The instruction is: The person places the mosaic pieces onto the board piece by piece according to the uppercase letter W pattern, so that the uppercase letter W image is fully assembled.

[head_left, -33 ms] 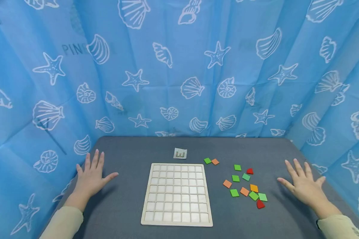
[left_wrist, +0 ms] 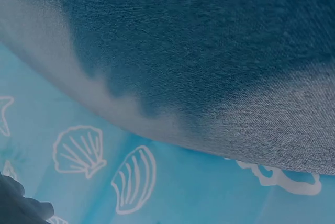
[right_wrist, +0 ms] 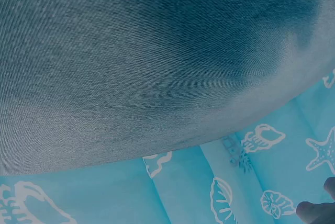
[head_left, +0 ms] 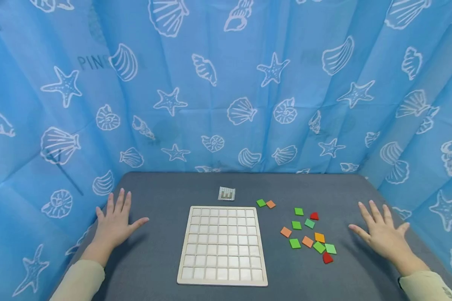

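Note:
My left hand [head_left: 114, 221] hovers over the left side of the table with its fingers spread, holding nothing. Over the right side, my right hand [head_left: 386, 234] is likewise spread and holds nothing. Between them lies a pale wooden board [head_left: 222, 250] with a grid of blank whitish squares. Right of it are scattered flat tiles: several green ones such as this green tile [head_left: 296, 225], a few orange ones like this orange tile [head_left: 307, 241], and two red rounded pieces, one a red tile [head_left: 327, 257] nearest my right hand. A small patterned card [head_left: 226, 193] lies behind the board.
Dark grey cloth covers the table [head_left: 154, 259], which has rounded back corners. A blue curtain [head_left: 226, 83] with white shells and starfish hangs behind it and along both sides. Another green tile [head_left: 261, 202] and an orange tile [head_left: 270, 204] touch near the board's far right corner.

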Demonstrator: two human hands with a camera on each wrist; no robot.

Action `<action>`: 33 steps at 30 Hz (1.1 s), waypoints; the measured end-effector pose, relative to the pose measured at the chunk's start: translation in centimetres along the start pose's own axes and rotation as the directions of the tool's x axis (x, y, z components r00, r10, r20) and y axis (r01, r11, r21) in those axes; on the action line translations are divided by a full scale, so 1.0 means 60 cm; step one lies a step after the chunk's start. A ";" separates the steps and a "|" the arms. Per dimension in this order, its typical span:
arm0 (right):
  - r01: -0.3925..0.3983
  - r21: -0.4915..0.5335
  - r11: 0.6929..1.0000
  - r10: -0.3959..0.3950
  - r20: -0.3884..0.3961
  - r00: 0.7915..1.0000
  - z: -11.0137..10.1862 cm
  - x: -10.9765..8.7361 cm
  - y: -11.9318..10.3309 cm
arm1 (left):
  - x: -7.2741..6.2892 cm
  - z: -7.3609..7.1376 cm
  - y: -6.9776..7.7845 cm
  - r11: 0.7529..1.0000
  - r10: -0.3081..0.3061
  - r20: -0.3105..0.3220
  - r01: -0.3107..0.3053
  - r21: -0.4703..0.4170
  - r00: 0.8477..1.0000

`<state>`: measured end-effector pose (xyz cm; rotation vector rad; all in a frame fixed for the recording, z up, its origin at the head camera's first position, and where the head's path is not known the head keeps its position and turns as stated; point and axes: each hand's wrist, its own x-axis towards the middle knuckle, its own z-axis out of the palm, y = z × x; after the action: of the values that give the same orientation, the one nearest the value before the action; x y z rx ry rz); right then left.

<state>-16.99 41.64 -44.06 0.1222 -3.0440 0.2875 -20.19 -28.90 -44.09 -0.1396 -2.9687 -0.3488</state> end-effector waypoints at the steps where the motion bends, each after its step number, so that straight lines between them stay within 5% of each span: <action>1: -0.001 0.002 1.000 0.001 0.003 1.000 0.000 0.000 -0.001 | 0.000 0.000 0.000 1.000 0.002 -0.003 -0.002 -0.001 1.000; 33: 0.020 0.049 0.999 -0.023 0.075 0.997 0.008 0.020 -0.035 | -0.028 0.010 -0.001 0.999 0.027 0.080 -0.030 0.036 0.996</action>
<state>-18.03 39.42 -44.01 0.1725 -3.1093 0.3631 -18.63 -28.92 -44.94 -0.1952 -3.0467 -0.2905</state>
